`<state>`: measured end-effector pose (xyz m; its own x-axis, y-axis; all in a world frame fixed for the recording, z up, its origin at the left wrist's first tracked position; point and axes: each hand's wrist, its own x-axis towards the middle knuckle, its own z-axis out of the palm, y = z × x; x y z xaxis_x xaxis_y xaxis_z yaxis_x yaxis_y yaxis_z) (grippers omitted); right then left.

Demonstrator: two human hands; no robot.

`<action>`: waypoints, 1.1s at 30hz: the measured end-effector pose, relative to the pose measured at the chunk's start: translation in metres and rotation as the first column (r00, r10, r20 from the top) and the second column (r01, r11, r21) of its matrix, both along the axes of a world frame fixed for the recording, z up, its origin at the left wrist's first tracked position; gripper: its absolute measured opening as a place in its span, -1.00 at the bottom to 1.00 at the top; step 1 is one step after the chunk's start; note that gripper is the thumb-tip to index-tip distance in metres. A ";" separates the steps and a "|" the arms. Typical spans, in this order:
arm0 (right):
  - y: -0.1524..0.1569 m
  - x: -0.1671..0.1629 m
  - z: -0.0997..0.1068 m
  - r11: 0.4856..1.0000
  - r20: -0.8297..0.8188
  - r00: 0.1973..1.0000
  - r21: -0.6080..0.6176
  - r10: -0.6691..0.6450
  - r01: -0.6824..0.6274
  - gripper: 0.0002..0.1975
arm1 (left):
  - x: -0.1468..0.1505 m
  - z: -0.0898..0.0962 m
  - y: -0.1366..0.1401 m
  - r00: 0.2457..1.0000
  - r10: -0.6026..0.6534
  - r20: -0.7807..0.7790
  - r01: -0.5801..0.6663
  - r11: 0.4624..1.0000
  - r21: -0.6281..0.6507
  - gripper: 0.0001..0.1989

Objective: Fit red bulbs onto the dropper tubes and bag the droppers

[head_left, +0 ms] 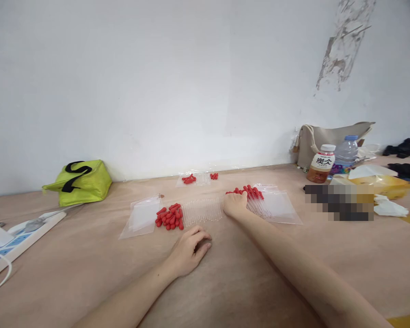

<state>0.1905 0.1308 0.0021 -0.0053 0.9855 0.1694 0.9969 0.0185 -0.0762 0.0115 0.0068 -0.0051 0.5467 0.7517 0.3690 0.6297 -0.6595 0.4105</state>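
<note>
My left hand [189,250] rests on the brown tabletop, fingers loosely bent and thumb apart, holding nothing. Just beyond it lies a row of thin clear tubes [201,212], with a heap of red rubber bulbs [171,217] at its left end. My right hand [235,203] is closed over the left end of a row of red-bulbed droppers [254,192]. Its fingertips are hidden, so what they grip cannot be made out. These droppers lie side by side, partly over a clear plastic bag [282,208]. Another clear bag [141,216] is left of the loose bulbs.
Near the wall lie more tubes [202,179] between two small groups of red bulbs [189,179]. A lime-green bag [84,182] and a power strip [23,243] are at left. Bottles [323,164], a grey bag [323,132] and a yellow tissue pack [379,184] stand at right.
</note>
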 end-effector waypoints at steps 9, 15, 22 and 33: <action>-0.057 0.025 -0.002 0.926 0.129 0.967 0.283 0.220 -0.248 -0.74 | -0.001 0.005 0.005 0.993 0.084 0.082 -0.094 0.988 0.123 -0.86; -0.088 0.049 -0.023 0.730 0.005 0.792 0.384 0.610 -0.565 -0.76 | -0.071 0.043 0.064 0.793 0.599 0.114 -0.605 0.796 0.029 -0.81; -0.092 0.050 -0.030 0.624 -0.011 0.715 0.498 0.699 -0.602 -0.74 | -0.126 0.042 0.116 0.852 0.511 -0.113 -0.523 0.823 -0.222 -0.85; -0.092 0.050 -0.028 0.627 -0.006 0.712 0.481 0.702 -0.613 -0.77 | -0.115 0.048 0.115 0.820 0.568 0.068 -0.562 0.822 -0.093 -0.63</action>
